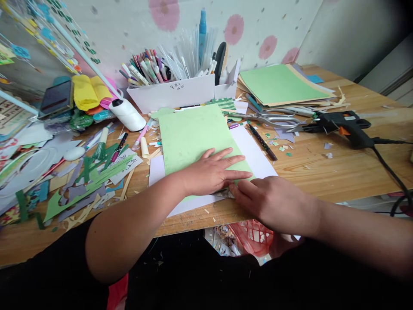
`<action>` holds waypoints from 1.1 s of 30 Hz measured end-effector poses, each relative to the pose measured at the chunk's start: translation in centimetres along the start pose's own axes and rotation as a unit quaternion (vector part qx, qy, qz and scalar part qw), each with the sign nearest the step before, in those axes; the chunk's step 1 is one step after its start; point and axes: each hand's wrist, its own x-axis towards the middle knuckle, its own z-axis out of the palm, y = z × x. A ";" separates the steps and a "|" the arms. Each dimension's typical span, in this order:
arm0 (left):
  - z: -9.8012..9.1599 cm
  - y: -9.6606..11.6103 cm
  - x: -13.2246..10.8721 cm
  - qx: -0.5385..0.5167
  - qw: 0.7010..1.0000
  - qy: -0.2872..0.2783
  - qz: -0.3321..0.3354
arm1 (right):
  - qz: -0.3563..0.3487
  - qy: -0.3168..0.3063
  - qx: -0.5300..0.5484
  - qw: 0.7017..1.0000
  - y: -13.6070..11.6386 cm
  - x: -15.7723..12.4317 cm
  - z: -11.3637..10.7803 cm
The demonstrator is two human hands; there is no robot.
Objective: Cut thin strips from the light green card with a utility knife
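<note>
A light green sheet of paper point(193, 133) lies on top of white paper point(253, 150) at the middle of the wooden table. My left hand point(214, 172) rests flat on the green sheet's near part, fingers spread toward the right. At the sheet's near right corner, my right hand point(267, 200) is closed, its fingertips close to those of the left. Whatever it grips is hidden by the fingers. A thin greyish piece point(226, 193) shows between the two hands at the paper's near edge; its kind is unclear.
Scissors point(277, 119), a black marker point(263, 142) and a black glue gun point(346, 127) with its cable lie to the right. Behind stand a white pen box point(174, 92) and stacked green paper point(284, 84). Paper scraps point(80, 189) and a white thread spool point(127, 114) are left.
</note>
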 end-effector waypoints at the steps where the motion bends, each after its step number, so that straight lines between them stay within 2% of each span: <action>1: 0.0 0.0 0.0 0.000 1.000 0.000 0.000 | 0.002 0.000 0.003 1.000 -0.1 0.1 0.0; 18: -0.5 0.0 0.0 -0.011 1.000 -0.012 -0.001 | -0.009 0.038 -0.037 0.999 -2.0 1.9 -0.4; 33: -0.7 0.0 0.0 -0.017 1.000 -0.016 0.002 | 0.005 -0.005 -0.044 0.999 -4.6 3.6 -0.9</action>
